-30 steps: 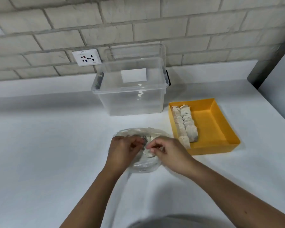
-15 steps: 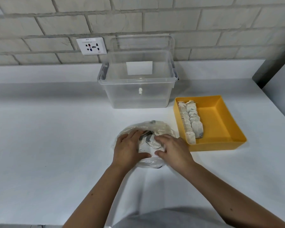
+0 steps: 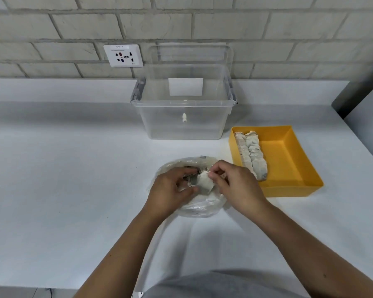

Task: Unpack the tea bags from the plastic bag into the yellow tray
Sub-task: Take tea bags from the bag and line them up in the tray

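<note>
A clear plastic bag [image 3: 197, 208] of tea bags lies on the white counter, just left of the yellow tray [image 3: 289, 166]. Both hands are at the bag's open mouth. My right hand [image 3: 235, 186] pinches the top corner of a white tea bag [image 3: 205, 182] and holds it above the bag. My left hand [image 3: 169, 191] has curled fingers on the bag's left rim and the tea bags there. Two rows of tea bags [image 3: 251, 154] lie along the tray's left side; the tray's right half is bare.
A clear storage box [image 3: 184, 117] with a white label stands behind the bag, near the brick wall. A wall socket [image 3: 123, 55] sits to its left. A grey panel [image 3: 364, 100] bounds the counter at the right. The counter's front edge runs near my body.
My right hand has lifted one tea bag up out of the bag's mouth. My left hand has shifted slightly on the bag's rim. The camera has come closer.
</note>
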A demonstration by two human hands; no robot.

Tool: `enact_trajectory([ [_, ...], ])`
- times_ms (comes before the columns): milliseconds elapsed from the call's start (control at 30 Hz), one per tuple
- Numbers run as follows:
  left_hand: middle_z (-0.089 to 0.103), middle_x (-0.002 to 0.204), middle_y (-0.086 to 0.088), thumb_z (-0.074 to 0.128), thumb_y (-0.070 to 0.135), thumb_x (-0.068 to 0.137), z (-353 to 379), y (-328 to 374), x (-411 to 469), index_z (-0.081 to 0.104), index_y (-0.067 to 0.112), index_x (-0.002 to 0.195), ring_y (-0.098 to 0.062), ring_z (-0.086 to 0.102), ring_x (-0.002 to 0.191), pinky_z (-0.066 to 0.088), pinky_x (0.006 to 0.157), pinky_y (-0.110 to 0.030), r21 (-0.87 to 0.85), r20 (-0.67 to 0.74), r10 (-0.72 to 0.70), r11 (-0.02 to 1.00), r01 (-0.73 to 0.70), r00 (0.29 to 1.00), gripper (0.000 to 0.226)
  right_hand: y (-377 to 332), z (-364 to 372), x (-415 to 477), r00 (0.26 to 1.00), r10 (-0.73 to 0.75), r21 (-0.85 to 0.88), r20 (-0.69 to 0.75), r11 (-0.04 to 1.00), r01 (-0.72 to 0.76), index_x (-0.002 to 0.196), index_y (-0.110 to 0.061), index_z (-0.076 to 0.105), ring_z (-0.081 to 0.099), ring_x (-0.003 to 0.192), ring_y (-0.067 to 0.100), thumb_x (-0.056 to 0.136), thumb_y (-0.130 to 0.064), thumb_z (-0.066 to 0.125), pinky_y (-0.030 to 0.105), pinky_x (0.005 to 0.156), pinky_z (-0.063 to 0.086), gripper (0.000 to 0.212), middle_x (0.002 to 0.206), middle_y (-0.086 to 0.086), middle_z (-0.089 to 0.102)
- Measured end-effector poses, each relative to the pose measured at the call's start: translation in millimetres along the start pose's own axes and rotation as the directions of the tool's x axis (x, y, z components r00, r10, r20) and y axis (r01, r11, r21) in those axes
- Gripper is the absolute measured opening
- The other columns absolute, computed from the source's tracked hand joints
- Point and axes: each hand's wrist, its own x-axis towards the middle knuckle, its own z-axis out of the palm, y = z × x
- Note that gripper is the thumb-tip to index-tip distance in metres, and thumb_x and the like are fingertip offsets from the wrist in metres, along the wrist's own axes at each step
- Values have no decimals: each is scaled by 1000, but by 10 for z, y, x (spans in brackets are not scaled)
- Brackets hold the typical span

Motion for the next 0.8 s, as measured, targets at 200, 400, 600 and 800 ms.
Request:
enact_trajectory([
  [200, 73, 102, 20, 78, 32, 85, -95, 274, -41, 73, 32, 112, 8, 63, 94, 40, 79, -2, -165, 69, -57, 984, 68, 996, 27, -175, -265, 130, 993, -36, 116, 115, 993, 22, 93, -25, 69, 63, 73, 6, 90, -32, 65, 34, 70, 54, 9, 79, -13, 67],
  [400, 73, 71, 12, 70, 27, 93, -86, 291, -74, 74, 22, 84, 2, 64, 65, 42, 65, -9, -274, -26, -154, 951, 142, 988, 11, -196, -180, 181, 998, -2, 245, 60, 969, -13, 91, -23, 71, 65, 68, 3, 89, -27, 67, 20, 68, 52, 5, 78, -14, 69],
  [600, 66, 62, 0, 68, 29, 94, -135, 102, -75, 70, 19, 81, -31, 69, 71, 54, 72, -42, -410, -190, -345, 879, 245, 919, 17, 34, 235, 97, 991, 20, 47, 133, 999, -26, 104, -15, 71, 63, 92, 14, 89, -17, 67, 25, 84, 49, 16, 103, -1, 67],
  [800, 57, 55, 1, 66, 30, 94, -90, 8, -139, 67, 17, 79, -21, 58, 62, 48, 67, -36, -386, -196, -406, 869, 310, 893, 20, 115, 494, 68, 987, 1, -137, 158, 990, 20, 118, -25, 62, 54, 107, 12, 83, -36, 71, 22, 79, 41, 37, 115, -5, 55],
])
